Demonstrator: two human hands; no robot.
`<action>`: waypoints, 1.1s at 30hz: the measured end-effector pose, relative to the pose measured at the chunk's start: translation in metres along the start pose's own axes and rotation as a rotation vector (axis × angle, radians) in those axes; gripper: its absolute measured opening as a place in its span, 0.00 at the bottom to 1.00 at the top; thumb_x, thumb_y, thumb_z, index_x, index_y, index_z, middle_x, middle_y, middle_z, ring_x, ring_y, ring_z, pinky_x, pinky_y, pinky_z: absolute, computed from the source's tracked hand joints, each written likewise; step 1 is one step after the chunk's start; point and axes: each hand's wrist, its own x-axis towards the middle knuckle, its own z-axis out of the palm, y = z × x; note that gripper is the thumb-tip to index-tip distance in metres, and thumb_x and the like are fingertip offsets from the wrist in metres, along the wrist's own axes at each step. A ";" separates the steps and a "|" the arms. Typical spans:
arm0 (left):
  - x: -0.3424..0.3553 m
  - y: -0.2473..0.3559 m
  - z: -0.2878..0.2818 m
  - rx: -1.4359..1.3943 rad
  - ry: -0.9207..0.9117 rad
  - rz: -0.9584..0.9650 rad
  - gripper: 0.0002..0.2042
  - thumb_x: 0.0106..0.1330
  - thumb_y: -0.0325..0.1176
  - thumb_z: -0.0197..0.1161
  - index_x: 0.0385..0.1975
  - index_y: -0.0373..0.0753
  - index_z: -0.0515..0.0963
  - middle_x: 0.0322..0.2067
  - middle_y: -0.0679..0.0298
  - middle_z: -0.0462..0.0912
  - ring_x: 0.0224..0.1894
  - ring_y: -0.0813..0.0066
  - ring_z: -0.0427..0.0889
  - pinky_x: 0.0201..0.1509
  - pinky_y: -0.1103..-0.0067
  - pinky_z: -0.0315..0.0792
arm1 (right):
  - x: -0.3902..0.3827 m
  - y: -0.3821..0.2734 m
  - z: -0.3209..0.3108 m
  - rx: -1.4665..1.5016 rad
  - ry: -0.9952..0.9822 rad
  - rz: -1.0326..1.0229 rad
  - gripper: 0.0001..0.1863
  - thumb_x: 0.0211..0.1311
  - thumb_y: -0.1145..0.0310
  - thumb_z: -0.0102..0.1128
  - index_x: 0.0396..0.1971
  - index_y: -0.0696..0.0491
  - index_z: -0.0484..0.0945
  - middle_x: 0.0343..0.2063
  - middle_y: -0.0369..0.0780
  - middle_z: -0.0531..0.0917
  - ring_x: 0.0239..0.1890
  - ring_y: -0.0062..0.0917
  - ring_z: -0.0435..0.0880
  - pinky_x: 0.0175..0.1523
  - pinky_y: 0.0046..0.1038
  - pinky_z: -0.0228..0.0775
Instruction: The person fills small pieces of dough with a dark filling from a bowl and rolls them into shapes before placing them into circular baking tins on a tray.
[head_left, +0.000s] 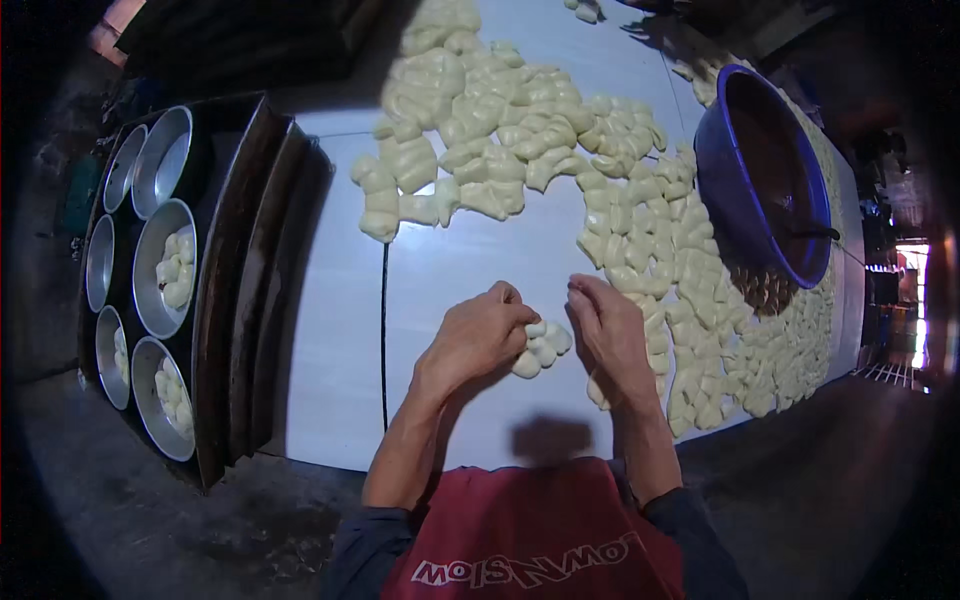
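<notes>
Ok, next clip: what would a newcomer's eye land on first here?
First the pale dough pieces strewn across the white table, thickest at the top and right. Then the two hands at the centre, left hand and right hand, pinching a small dough cluster. A blue basin sits right; round metal pans line the left.

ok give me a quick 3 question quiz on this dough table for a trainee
1. True or false: both hands, left hand and right hand, are at the same small cluster of dough pieces.
2. What colour is the basin? A red, B blue, C green
3. On which side of the person do the round pans sit?

Key
1. True
2. B
3. The left, on a dark tray beside the table; some pans hold dough.
</notes>
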 end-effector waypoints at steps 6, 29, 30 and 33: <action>0.007 -0.006 -0.010 -0.225 0.329 0.006 0.18 0.64 0.33 0.63 0.53 0.37 0.76 0.46 0.54 0.80 0.43 0.53 0.82 0.48 0.65 0.75 | 0.094 -0.017 0.040 -0.138 0.241 -0.300 0.16 0.64 0.65 0.60 0.48 0.57 0.77 0.40 0.49 0.81 0.38 0.44 0.83 0.42 0.41 0.74; 0.054 -0.034 -0.067 0.161 0.315 -0.039 0.08 0.60 0.35 0.63 0.31 0.37 0.84 0.39 0.57 0.82 0.39 0.56 0.82 0.45 0.64 0.74 | 0.117 -0.019 0.056 -0.265 0.335 -0.055 0.17 0.59 0.59 0.62 0.36 0.59 0.79 0.32 0.53 0.84 0.36 0.49 0.84 0.44 0.44 0.72; 0.055 -0.033 -0.068 0.167 0.315 -0.032 0.08 0.60 0.35 0.63 0.31 0.37 0.84 0.39 0.57 0.82 0.39 0.56 0.82 0.45 0.64 0.74 | 0.114 -0.013 0.049 -0.161 0.261 0.009 0.16 0.57 0.60 0.62 0.35 0.59 0.79 0.31 0.52 0.84 0.35 0.45 0.84 0.42 0.42 0.72; 0.057 -0.040 -0.066 0.203 0.371 0.001 0.09 0.60 0.34 0.64 0.36 0.38 0.82 0.38 0.57 0.82 0.37 0.56 0.83 0.42 0.65 0.75 | 0.098 0.013 0.039 0.405 0.055 0.221 0.14 0.53 0.65 0.61 0.34 0.59 0.75 0.29 0.44 0.81 0.28 0.24 0.79 0.35 0.29 0.72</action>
